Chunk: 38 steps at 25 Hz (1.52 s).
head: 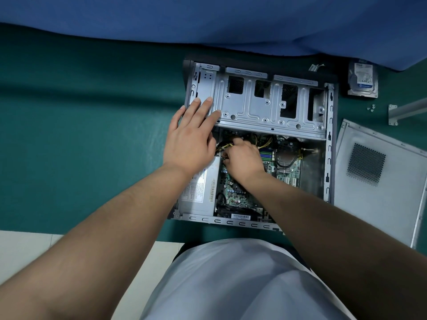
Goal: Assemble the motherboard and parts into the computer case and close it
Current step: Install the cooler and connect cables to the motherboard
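An open computer case point(329, 158) lies on its side on the green table. A green motherboard point(287, 168) sits inside it, beside a grey power supply point(198, 190). My left hand point(191, 139) rests flat, fingers spread, on the case's left edge and the metal drive cage point(261, 107). My right hand point(242, 160) reaches into the case over the motherboard, its fingers closed around a bundle of yellow and black cables point(225, 146) near the power supply. Its fingertips are hidden.
The grey side panel point(379, 204) with a mesh vent lies right of the case. A hard drive point(362, 80) sits at the back right, with small screws point(371, 108) and a metal bracket point(406, 112) near it. Blue cloth point(208, 19) covers the far side.
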Each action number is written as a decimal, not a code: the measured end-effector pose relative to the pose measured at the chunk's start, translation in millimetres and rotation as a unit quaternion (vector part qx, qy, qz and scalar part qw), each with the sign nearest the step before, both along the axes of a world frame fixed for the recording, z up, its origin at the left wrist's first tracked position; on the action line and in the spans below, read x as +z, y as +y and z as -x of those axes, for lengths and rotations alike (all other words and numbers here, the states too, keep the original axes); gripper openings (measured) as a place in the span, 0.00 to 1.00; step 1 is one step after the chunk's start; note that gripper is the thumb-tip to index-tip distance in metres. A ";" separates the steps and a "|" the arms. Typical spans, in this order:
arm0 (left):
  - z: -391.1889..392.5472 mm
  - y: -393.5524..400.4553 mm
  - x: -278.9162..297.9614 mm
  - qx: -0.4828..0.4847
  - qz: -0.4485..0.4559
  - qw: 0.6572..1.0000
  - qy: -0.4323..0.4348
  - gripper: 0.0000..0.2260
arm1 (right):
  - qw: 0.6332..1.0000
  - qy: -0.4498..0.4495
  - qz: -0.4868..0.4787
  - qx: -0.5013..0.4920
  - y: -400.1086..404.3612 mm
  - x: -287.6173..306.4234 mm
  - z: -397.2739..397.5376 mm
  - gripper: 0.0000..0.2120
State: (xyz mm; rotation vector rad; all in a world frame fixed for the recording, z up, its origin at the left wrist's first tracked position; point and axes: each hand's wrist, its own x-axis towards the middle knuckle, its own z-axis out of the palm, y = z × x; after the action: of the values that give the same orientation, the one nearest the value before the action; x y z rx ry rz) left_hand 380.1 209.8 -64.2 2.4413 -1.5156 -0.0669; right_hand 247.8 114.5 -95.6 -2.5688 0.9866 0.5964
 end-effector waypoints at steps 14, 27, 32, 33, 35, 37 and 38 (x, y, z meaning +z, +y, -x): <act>1.9 1.2 3.5 0.001 -0.001 1.000 0.008 0.25 | 1.000 0.013 0.016 -0.010 5.6 -3.0 -0.5 0.09; 1.8 0.5 1.2 0.001 0.000 1.000 0.006 0.26 | 1.000 0.013 0.023 -0.001 6.8 -6.2 0.8 0.11; 2.3 1.3 1.5 0.003 0.000 1.000 0.003 0.26 | 0.999 -0.013 -0.038 -0.029 -3.8 -7.0 6.1 0.13; 2.6 1.4 1.9 0.002 -0.001 1.000 0.003 0.26 | 0.998 -0.019 -0.039 -0.044 -3.5 -8.0 5.6 0.11; 2.9 1.5 2.3 0.002 -0.001 1.000 0.003 0.26 | 0.997 -0.021 -0.031 -0.061 -1.3 -9.8 3.4 0.09; 2.0 1.1 2.5 0.003 -0.002 1.000 0.005 0.26 | 0.998 -0.015 -0.015 -0.060 0.9 -10.6 1.7 0.08; 1.9 0.7 2.5 0.004 -0.002 1.000 0.005 0.26 | 0.998 -0.010 -0.005 -0.054 1.4 -11.1 1.7 0.08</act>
State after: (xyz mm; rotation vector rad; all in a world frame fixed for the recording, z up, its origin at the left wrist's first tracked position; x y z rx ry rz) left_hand 378.2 210.5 -61.7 2.4452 -1.5034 -0.0813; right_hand 246.1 116.0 -106.7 -2.4897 1.1041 0.5427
